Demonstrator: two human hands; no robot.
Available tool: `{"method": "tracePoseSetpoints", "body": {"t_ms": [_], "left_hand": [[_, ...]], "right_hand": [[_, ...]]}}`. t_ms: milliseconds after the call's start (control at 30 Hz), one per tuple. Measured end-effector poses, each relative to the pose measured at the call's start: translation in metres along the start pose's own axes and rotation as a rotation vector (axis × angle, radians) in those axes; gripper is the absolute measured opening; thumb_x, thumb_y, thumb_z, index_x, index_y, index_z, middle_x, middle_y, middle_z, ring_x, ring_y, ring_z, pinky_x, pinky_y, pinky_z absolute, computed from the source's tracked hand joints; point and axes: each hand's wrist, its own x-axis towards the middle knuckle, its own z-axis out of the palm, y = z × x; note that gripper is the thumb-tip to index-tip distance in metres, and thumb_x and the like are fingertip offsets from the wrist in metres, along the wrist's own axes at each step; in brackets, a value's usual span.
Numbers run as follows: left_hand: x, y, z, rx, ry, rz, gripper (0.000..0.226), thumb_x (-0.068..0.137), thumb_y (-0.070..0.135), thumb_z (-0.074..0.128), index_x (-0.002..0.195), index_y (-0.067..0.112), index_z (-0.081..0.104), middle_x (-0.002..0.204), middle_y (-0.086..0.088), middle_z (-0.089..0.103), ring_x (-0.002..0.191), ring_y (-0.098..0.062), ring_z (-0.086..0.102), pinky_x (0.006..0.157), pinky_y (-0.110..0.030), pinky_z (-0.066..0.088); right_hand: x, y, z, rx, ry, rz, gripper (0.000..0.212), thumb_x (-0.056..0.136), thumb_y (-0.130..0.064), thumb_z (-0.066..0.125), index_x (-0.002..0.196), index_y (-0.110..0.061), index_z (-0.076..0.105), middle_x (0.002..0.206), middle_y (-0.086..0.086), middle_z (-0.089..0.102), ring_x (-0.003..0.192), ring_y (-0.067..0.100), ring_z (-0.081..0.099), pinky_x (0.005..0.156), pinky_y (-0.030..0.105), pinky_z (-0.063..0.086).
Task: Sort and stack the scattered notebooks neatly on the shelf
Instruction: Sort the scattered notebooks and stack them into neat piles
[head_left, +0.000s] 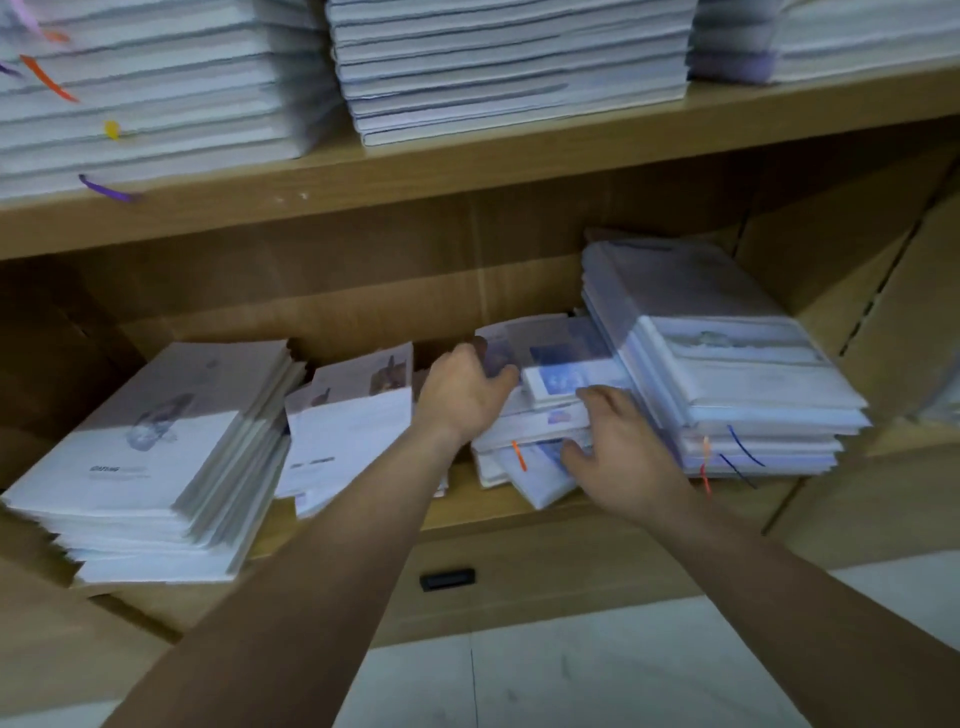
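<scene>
The loose pile of notebooks (540, 415) sits in the middle of the lower shelf (467, 512), crooked, its covers fanned at different angles, and I've got both hands on it. My left hand (467, 395) grips its left edge, thumb on top and fingers curled behind. My right hand (618, 447) pinches the front right corner, fingers over the top and thumb under a few covers. An orange ribbon (518, 454) hangs out of the front. Just to the right, touching the pile, stands a taller stack (727, 374); to the left two notebooks (353, 426) lean on a wide stack (156, 457) that overhangs the shelf's front edge. Above, the upper shelf (467, 166) carries three neat stacks, blurred here. Below me: a black handle (447, 578) and the pale tiled floor (571, 675).
</scene>
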Motion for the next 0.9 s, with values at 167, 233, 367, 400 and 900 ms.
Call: {"method": "tracePoseSetpoints", "body": {"t_ms": [167,233,367,400,900], "left_hand": [[0.036,0.010,0.041,-0.044,-0.056,-0.125,0.047,0.091,0.050,0.063,0.106,0.006,0.066,0.089,-0.006,0.069,0.086,-0.021,0.066,0.067,-0.027,0.046],[0.039,0.011,0.053,-0.071,-0.027,-0.127,0.047,0.090,0.045,0.066,0.114,0.005,0.058,0.094,-0.011,0.069,0.086,-0.025,0.067,0.065,-0.027,0.046],[0.031,0.015,0.060,-0.087,0.036,-0.072,0.051,0.092,0.038,0.066,0.127,0.004,0.050,0.104,-0.019,0.068,0.096,-0.033,0.065,0.068,-0.030,0.046],[0.028,0.017,0.058,-0.109,0.047,-0.081,0.053,0.092,0.038,0.067,0.127,0.003,0.050,0.100,-0.017,0.068,0.096,-0.032,0.066,0.067,-0.030,0.044],[-0.014,0.012,0.051,0.018,0.084,-0.109,0.082,0.081,0.047,0.072,0.143,0.011,0.034,0.136,-0.012,0.042,0.127,-0.031,0.045,0.092,-0.039,0.047]], "right_hand": [[-0.006,0.013,0.003,-0.045,-0.122,-0.051,0.075,0.099,-0.042,0.049,0.159,-0.018,0.011,0.167,0.000,0.003,0.152,0.024,0.012,0.120,0.039,0.026],[-0.005,0.013,0.002,-0.027,-0.117,-0.047,0.075,0.099,-0.041,0.050,0.159,-0.018,0.012,0.167,-0.001,0.004,0.151,0.023,0.014,0.120,0.038,0.027],[-0.004,0.012,0.002,0.002,-0.102,-0.053,0.073,0.098,-0.039,0.051,0.158,-0.018,0.016,0.165,0.001,0.008,0.149,0.024,0.021,0.116,0.038,0.032],[-0.004,0.011,0.002,0.010,-0.094,-0.050,0.072,0.098,-0.039,0.052,0.157,-0.018,0.018,0.163,0.001,0.010,0.146,0.023,0.026,0.113,0.037,0.036],[-0.012,0.008,-0.001,0.005,-0.089,0.011,0.063,0.093,-0.044,0.052,0.151,-0.026,0.036,0.154,-0.003,0.021,0.139,0.026,0.032,0.110,0.039,0.038]]}}
